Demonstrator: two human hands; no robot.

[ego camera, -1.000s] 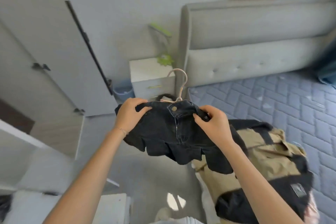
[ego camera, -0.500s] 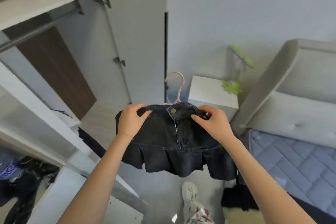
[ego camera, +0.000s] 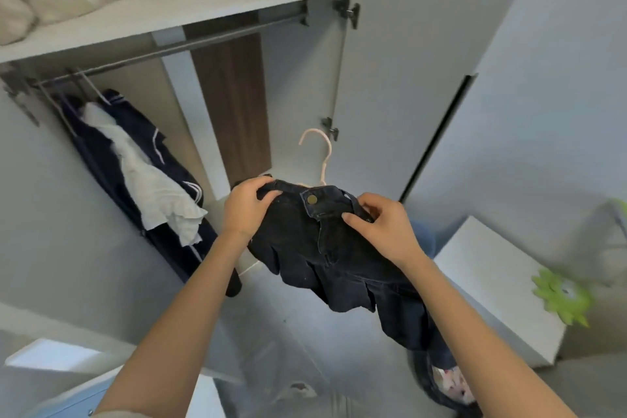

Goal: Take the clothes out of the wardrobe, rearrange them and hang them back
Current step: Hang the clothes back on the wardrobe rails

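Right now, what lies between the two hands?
Head view: the brass button on the black skirt sits between the left hand and right hand, below the hanger hook.

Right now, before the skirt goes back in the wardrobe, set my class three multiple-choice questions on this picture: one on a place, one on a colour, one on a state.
1. Where on the rail do the navy and white clothes hang?
A. At its left end
B. At its right end
C. In the middle

2. What colour is the hook of the hanger?
A. Black
B. Pale off-white
C. Bright green

3. In what state is the dark skirt?
A. Hooked on the rail
B. Held up by both hands, off the rail
C. Folded on the top shelf

Answers:
1 A: the clothes bunch at the rail's left end.
2 B: the hook shows pale against the wardrobe's inside.
3 B: the left hand and right hand grip the skirt's waistband, and the hook stands free below the rail.
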